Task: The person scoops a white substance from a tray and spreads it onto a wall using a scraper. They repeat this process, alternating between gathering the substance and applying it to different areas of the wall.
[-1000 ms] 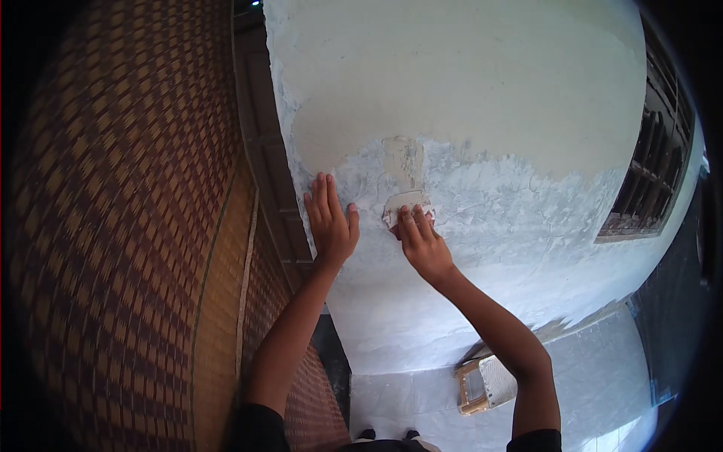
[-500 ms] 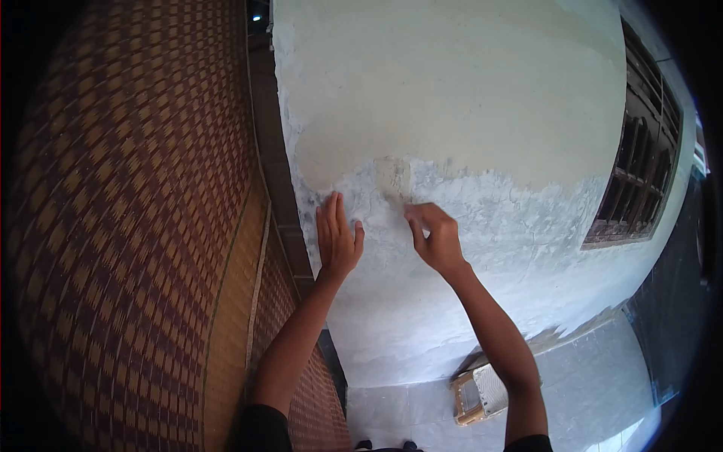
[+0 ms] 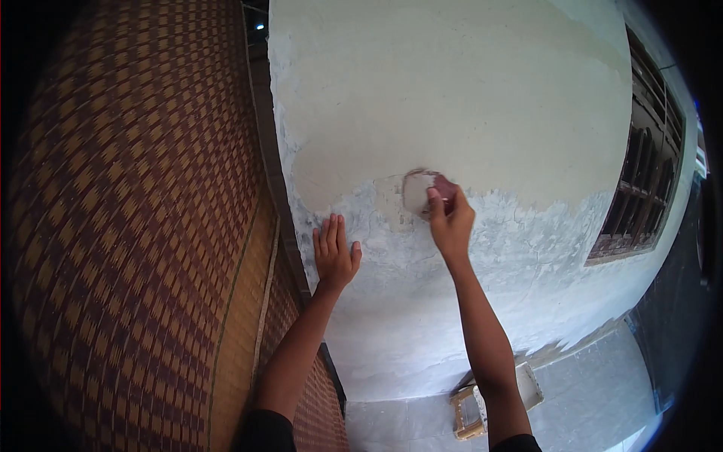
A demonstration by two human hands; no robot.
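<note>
My left hand (image 3: 336,252) lies flat on the white patchy wall (image 3: 452,98), near the wall's left edge, with its fingers spread and nothing in it. To its right and slightly higher, my right hand (image 3: 452,215) pinches a thin, dark-edged scraper-like piece (image 3: 419,192) against the wall. The piece is blurred, so its exact shape is unclear. It lies at the border between the smooth cream paint above and the rough, flaking whitish band below. A squarish worn patch (image 3: 388,197) shows just left of the piece.
A woven brown-and-red mat screen (image 3: 143,188) stands along the left side. A barred wooden window (image 3: 640,166) is at the right. On the grey tiled floor (image 3: 580,392) below stands a small wooden stool-like object (image 3: 471,414), partly behind my right forearm.
My right hand has moved up and to the right, and the piece in it now shows more plainly. My left hand stays on the wall, slightly lower in view.
</note>
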